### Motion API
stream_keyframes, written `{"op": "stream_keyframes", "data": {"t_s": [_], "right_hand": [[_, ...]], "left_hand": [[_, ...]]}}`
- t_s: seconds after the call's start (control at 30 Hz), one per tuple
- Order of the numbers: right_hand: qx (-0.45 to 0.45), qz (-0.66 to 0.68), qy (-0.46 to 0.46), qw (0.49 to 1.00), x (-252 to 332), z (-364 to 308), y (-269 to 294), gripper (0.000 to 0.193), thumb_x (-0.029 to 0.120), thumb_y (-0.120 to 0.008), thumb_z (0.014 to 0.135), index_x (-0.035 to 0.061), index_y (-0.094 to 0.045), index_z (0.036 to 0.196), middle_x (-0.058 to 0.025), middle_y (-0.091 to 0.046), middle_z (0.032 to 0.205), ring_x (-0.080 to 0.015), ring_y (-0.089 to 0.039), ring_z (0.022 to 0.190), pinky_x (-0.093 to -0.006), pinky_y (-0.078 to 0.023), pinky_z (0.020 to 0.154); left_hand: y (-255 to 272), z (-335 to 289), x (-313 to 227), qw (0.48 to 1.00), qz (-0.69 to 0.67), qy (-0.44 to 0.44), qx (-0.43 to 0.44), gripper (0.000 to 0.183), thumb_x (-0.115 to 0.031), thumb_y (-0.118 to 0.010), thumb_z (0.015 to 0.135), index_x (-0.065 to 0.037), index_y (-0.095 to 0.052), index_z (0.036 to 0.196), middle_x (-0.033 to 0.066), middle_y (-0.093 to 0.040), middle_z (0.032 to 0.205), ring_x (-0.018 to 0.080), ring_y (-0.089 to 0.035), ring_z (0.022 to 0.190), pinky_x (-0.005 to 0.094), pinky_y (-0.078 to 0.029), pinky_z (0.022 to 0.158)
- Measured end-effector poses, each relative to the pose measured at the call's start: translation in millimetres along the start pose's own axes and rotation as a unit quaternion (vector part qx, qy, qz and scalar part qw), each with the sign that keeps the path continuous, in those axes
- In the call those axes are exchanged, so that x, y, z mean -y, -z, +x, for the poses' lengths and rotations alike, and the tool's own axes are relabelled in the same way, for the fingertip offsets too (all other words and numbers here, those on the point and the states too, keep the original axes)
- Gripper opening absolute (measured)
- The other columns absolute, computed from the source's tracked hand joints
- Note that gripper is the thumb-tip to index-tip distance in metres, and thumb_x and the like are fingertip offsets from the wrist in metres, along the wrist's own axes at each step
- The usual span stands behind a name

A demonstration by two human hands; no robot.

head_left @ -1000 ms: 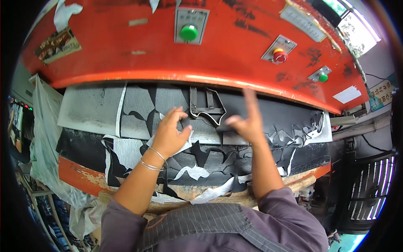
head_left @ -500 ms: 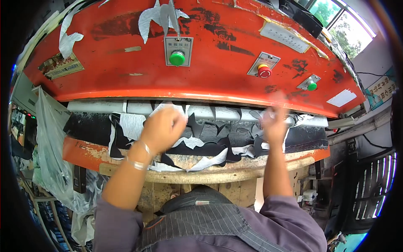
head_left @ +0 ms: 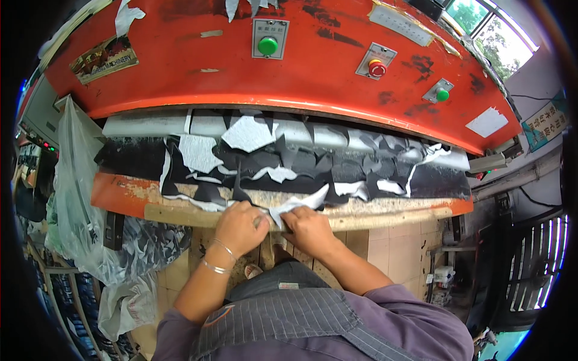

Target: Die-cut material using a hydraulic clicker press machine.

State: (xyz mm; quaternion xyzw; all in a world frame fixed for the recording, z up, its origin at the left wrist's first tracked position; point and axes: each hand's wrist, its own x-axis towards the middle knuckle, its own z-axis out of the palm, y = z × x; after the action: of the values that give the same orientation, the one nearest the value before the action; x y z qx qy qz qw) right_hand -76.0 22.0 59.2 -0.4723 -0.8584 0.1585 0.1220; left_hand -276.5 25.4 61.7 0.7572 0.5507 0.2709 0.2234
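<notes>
A cut-up sheet of thin black material with a white underside (head_left: pixel 313 196) lies across the press bed, its ragged front edge folded up in places. At this front edge my left hand (head_left: pixel 241 228) is closed, fingers curled over the sheet's edge. Close to its right, my right hand (head_left: pixel 308 230) pinches a white-faced flap of the same sheet, with a pointed tip standing up behind the fingers. Two loose-looking pieces with pale faces, one angular (head_left: pixel 250 133) and one squarish (head_left: pixel 200 153), lie farther back on the bed.
Beyond the bed rises the red press beam (head_left: pixel 180 72), with a green button (head_left: pixel 267 46), a red stop knob (head_left: pixel 377 68) and another green button (head_left: pixel 442 95). A pale wooden rail (head_left: pixel 385 220) borders the bed's front. Clear plastic bags (head_left: pixel 75 198) hang at left.
Both hands have come down and toward me from above the bed, drawing closer together, and now grip the sheet's front edge. The view has tilted downward slightly.
</notes>
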Motion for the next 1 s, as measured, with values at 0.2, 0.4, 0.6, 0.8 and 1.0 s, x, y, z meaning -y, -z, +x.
{"op": "stream_keyframes", "data": {"t_s": [0.2,0.4,0.6,0.8,1.0], "right_hand": [[0.210,0.082,0.056,0.973,-27,20,38,0.030,0.029,-0.069,0.077,0.0105,-0.067,0.101,-0.0123,-0.068,0.090,-0.0321,-0.066,0.084,-0.0430,-0.054,0.068],[-0.053,-0.082,-0.064,0.993,-115,150,35,0.075,0.050,-0.076,0.070,0.0182,-0.050,0.132,-0.0216,-0.036,0.143,-0.0388,-0.039,0.127,-0.0484,-0.050,0.091],[0.027,-0.029,-0.097,0.995,-172,202,14,0.064,0.039,-0.079,0.064,0.0092,-0.061,0.118,-0.0231,-0.045,0.129,-0.0390,-0.044,0.121,-0.0442,-0.046,0.095],[0.011,0.412,-0.015,0.911,-108,133,-18,0.048,0.038,-0.075,0.076,0.0035,-0.065,0.107,-0.0215,-0.047,0.122,-0.0345,-0.045,0.120,-0.0400,-0.038,0.101],[0.086,0.336,0.015,0.938,-98,114,-12,0.048,0.036,-0.077,0.075,0.0065,-0.066,0.111,-0.0262,-0.038,0.135,-0.0399,-0.042,0.122,-0.0407,-0.038,0.102]], "left_hand": [[21,51,22,0.968,-0.153,0.152,0.125,0.030,-0.035,-0.074,0.076,-0.006,-0.072,0.085,0.0142,-0.065,0.082,0.0318,-0.062,0.079,0.0420,-0.049,0.074],[-33,105,85,0.975,0.131,0.113,-0.142,0.061,-0.022,-0.076,0.076,-0.003,-0.046,0.125,0.0176,-0.058,0.102,0.0371,-0.054,0.100,0.0425,-0.045,0.089],[-13,72,106,0.969,-0.100,-0.032,0.222,0.015,0.000,-0.065,0.070,-0.010,-0.066,0.082,0.0099,-0.058,0.088,0.0301,-0.058,0.083,0.0381,-0.048,0.076],[-12,85,106,0.922,-0.384,0.030,0.029,0.017,0.005,-0.071,0.072,-0.008,-0.066,0.083,0.0157,-0.050,0.127,0.0248,-0.050,0.117,0.0365,-0.038,0.101],[-30,75,110,0.860,-0.412,0.299,0.003,0.013,0.002,-0.065,0.075,-0.002,-0.063,0.087,0.0122,-0.067,0.097,0.0142,-0.060,0.085,0.0291,-0.048,0.080]]}}
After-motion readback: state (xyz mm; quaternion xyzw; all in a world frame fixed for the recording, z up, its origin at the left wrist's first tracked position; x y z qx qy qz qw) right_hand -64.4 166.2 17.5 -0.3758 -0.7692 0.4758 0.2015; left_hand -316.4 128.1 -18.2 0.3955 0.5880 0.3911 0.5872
